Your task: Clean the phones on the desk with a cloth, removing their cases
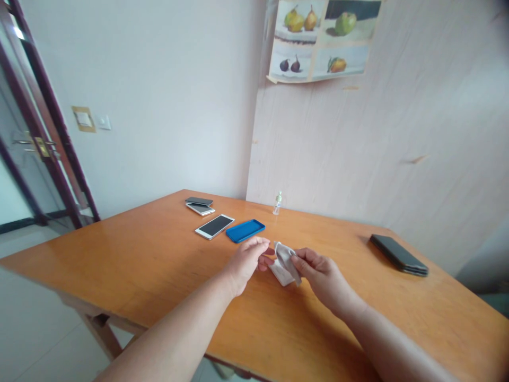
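Pinched between the thumb and fingers of my right hand (320, 270) is a small grey cloth (285, 258), bunched and folded over. Facing it from the left, my left hand (246, 262) has its fingers apart and nothing in them that I can see. Under the cloth, between the hands, shows a flat whitish piece (280, 273); whether it is part of the cloth or a separate thing, I cannot tell. Just beyond my left hand lies a blue phone case (245, 231), hollow side up. A white phone (215, 226) with a dark screen is left of the case.
Two more phones (199, 202) overlap at the far left of the wooden table (159, 265). A small clear spray bottle (277, 203) stands upright near the wall. To the right lies a dark, flat, folded object (398, 255). Fruit pictures (324, 40) hang above.
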Available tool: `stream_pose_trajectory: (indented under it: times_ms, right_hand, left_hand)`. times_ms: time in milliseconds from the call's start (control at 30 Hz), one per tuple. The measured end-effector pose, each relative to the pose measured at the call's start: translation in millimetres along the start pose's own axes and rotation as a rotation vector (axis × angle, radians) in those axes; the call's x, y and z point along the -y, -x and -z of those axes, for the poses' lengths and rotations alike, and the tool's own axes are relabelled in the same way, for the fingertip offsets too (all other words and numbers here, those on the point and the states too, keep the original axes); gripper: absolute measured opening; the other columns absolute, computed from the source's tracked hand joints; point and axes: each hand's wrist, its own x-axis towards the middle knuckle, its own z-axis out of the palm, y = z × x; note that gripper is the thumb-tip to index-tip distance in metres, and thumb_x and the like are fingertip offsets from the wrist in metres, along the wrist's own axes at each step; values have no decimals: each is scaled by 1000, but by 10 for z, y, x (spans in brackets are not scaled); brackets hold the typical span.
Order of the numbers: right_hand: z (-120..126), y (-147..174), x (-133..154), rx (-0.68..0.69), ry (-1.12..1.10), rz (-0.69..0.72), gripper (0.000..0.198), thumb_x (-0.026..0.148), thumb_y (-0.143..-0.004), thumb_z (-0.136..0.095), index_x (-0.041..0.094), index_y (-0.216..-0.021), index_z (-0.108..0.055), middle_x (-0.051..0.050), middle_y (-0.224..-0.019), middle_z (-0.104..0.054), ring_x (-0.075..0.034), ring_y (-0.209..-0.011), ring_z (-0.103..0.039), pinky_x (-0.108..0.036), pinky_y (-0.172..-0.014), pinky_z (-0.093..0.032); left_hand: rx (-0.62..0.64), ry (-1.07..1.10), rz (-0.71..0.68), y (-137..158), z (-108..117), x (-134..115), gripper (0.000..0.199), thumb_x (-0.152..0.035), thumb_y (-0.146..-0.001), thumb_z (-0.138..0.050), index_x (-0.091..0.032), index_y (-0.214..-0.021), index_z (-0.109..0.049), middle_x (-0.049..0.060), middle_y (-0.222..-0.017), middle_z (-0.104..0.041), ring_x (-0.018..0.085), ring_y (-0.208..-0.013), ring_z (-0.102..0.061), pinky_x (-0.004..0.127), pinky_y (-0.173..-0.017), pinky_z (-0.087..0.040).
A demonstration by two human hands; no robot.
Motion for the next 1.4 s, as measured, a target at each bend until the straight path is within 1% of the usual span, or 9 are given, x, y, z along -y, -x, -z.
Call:
stream_pose_trajectory:
  times_ms: [133, 367, 567, 800, 900, 1000, 1133, 1267, 1400]
  right_hand:
    - [-2, 2, 23, 2, -47, -13, 38, 55, -87, -55, 19, -81, -64, -1, -72, -61, -15, -67, -51, -28, -64, -40]
    - [-59, 49, 134, 71, -152, -33, 39, 56, -89, -53, 18, -79, -60, -1, -67, -60, -13, -63, -50, -27, -60, -39]
    - [-51, 28, 27, -136, 93, 75, 29, 49, -86, -59, 21, -93, -62, -3, -79, -65, -16, -67, -57, -29, -61, -44]
    - [-87, 77, 123, -71, 327, 267, 20, 38, -89, -56, 25, -96, -70, -5, -90, -69, -20, -82, -61, -32, -74, -46]
    - [-6, 23, 82, -153, 370, 176, 18, 34, -88, -54, 24, -91, -69, -3, -85, -69, -19, -77, -61, -30, -70, -45]
    - [161, -77, -61, -212, 484, 74, 15, 30, -85, -54, 23, -85, -68, -2, -80, -67, -19, -75, -60, -30, -67, -44]
    - [356, -193, -308, -170, 727, 63, 14, 19, -79, -55, 22, -79, -68, -5, -87, -65, -19, -82, -60, -29, -73, -43]
    - [296, -176, -312, -102, 831, 111, 24, 11, -80, -50, 21, -90, -69, -7, -94, -63, -19, -86, -60, -28, -76, -44]
    - [4, 14, 13, 124, 801, 274, 26, 11, -85, -46, 21, -89, -69, -7, -93, -67, -21, -91, -60, -31, -83, -45]
  left_hand:
    - [-151, -137, -116, 47, -21, -60, 39, -43, -83, -63, -21, -115, -58, 6, -113, -65, 16, -90, -63, 28, -74, -46]
    - [338, -105, -88, 148, -106, -32, 32, -40, -80, -71, -15, -95, -61, 6, -90, -70, 18, -85, -66, 32, -80, -47]
    - [293, -4, -7, 144, -147, -7, 29, -34, -75, -75, -16, -87, -56, 3, -80, -70, 16, -75, -67, 29, -73, -48]
    - [321, -2, 17, 128, -103, -48, 27, -34, -80, -69, -16, -93, -54, 5, -83, -70, 17, -74, -68, 29, -71, -47]
    - [227, -159, -57, 102, -90, 6, 23, -35, -83, -63, -17, -96, -55, 6, -90, -70, 17, -80, -66, 29, -72, -47]
    - [71, -542, -242, 79, -70, 88, 19, -32, -81, -63, -20, -93, -57, 5, -94, -68, 20, -89, -63, 33, -80, -46]
    - [33, -955, -397, 88, -48, 146, 40, -36, -69, -75, -22, -103, -59, 8, -110, -64, 29, -108, -55, 40, -92, -41]
    - [43, -1038, -402, 101, -52, 148, 51, -42, -66, -78, -22, -108, -57, 10, -113, -63, 31, -109, -55, 41, -91, -42]
    - [54, -1051, -418, 87, -57, 158, 51, -43, -67, -75, -22, -109, -56, 11, -110, -65, 32, -105, -57, 41, -87, -43]
